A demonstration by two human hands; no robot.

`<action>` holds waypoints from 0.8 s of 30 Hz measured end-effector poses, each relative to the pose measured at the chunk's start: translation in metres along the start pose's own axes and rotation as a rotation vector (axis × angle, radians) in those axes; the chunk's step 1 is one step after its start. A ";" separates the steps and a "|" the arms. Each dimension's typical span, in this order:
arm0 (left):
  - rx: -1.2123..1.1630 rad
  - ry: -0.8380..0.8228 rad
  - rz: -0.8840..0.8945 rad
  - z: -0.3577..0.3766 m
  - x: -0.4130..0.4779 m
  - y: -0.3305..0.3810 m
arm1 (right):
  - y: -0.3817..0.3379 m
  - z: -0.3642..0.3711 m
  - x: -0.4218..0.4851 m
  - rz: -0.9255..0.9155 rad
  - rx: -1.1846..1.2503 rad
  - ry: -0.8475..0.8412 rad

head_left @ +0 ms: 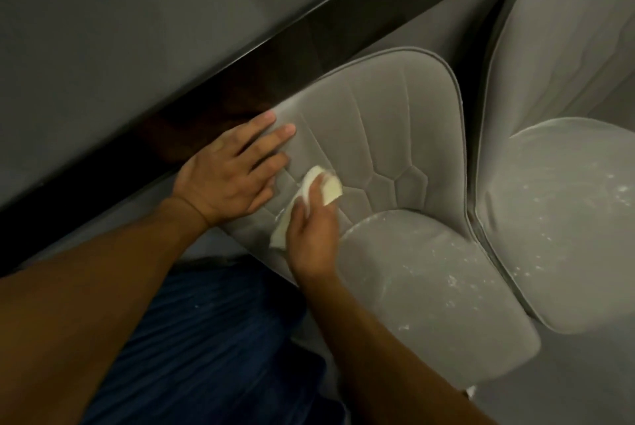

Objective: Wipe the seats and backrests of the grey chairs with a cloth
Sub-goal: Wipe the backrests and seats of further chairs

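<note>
Two grey velvet chairs stand side by side. The nearer chair has a quilted backrest (385,122) and a seat (433,290) speckled with white dust. My left hand (230,170) lies flat with straight fingers on the left part of that backrest. My right hand (311,228) grips a folded white cloth (328,189) and presses it against the lower backrest, just right of my left hand. The second chair has a smooth backrest (556,43) and a dusty seat (563,222) on the right.
A grey table top (113,29) with a dark edge (261,77) runs diagonally behind the chairs, close to the near backrest. Blue fabric (206,349) over my lap fills the lower middle. The two chairs touch along their sides.
</note>
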State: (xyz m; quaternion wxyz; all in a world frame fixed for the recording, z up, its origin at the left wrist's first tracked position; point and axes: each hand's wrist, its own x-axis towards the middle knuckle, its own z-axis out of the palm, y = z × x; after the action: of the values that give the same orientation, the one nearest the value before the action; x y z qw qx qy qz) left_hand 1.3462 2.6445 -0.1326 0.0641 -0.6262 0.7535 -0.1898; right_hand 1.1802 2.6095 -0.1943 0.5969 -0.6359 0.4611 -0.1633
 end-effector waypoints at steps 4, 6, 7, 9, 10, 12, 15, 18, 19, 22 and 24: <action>-0.024 0.028 0.014 0.002 0.000 -0.001 | -0.002 0.013 -0.020 0.171 0.112 0.016; -0.026 0.049 0.018 0.004 -0.001 -0.002 | -0.005 0.008 -0.023 0.123 -0.017 0.033; -0.037 0.058 0.018 0.005 -0.001 -0.001 | -0.002 0.007 -0.023 0.102 -0.039 0.066; -0.063 0.062 0.015 0.006 -0.001 -0.001 | -0.013 0.000 -0.016 0.058 0.090 0.193; -0.065 0.060 0.017 0.006 -0.001 -0.001 | -0.021 -0.005 -0.009 0.015 0.127 0.273; -0.060 0.068 0.021 0.007 -0.001 -0.003 | -0.045 -0.019 0.013 -0.143 0.102 0.432; -0.057 0.086 0.025 0.007 -0.002 -0.004 | -0.074 -0.037 0.045 -0.290 0.063 0.486; -0.131 0.158 0.014 0.011 -0.001 -0.005 | -0.079 -0.025 0.044 -0.395 -0.147 0.277; -0.154 0.183 0.015 0.012 -0.001 -0.005 | -0.073 -0.020 0.039 -0.460 -0.233 0.192; -0.167 0.272 0.064 0.015 -0.002 -0.008 | -0.061 -0.031 0.033 -0.620 -0.372 0.033; -0.177 0.321 0.088 0.016 -0.003 -0.010 | -0.060 -0.052 0.042 -0.676 -0.461 0.143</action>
State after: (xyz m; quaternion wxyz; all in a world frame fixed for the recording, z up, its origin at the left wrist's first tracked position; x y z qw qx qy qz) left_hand 1.3619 2.6431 -0.1440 -0.1042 -0.5576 0.7943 -0.2174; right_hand 1.1863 2.5363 -0.1417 0.3181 -0.8556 0.2911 -0.2863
